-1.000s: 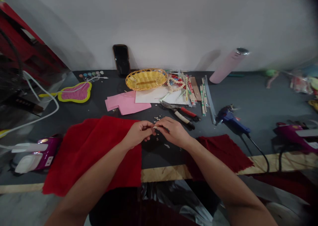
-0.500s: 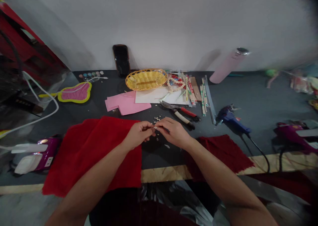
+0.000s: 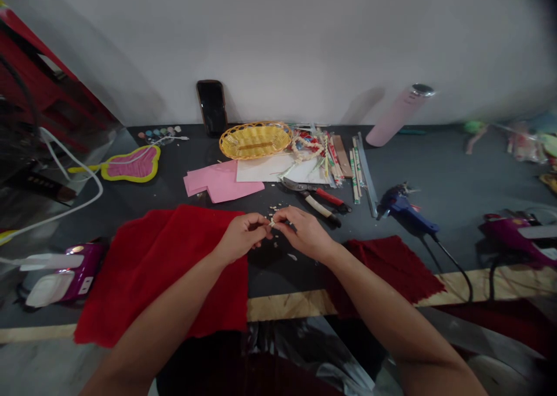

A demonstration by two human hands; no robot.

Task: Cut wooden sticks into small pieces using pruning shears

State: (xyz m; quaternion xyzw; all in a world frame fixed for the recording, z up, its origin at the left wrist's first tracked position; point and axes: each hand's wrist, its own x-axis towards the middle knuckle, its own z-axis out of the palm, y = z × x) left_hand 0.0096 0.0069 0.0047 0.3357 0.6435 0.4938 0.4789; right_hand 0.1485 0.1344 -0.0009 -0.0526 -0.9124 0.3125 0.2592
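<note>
My left hand (image 3: pixel 246 233) and my right hand (image 3: pixel 301 229) meet at the fingertips over the dark table. Between them they pinch a small pale piece (image 3: pixel 272 223), too small to name. Several short cream bits (image 3: pixel 274 208) lie scattered on the table just beyond and below my fingers. A large red cloth (image 3: pixel 169 268) spreads under my left wrist and forearm. Close beyond my right hand lies a pair of pruning shears (image 3: pixel 313 195) with one red and one whitish handle. A darker red cloth (image 3: pixel 391 268) is beside my right forearm.
Pink paper (image 3: pixel 224 181), a yellow woven basket (image 3: pixel 256 140) and wrapped sticks (image 3: pixel 355 169) lie toward the wall. A phone (image 3: pixel 212 107) and pink bottle (image 3: pixel 398 117) stand there. A blue glue gun (image 3: pixel 407 210) trails its cord at right; purple power strips (image 3: pixel 85 268) sit at left.
My hands stay together in nearly the same place. The right fingers have shifted slightly, and more of the pale piece shows between the fingertips.
</note>
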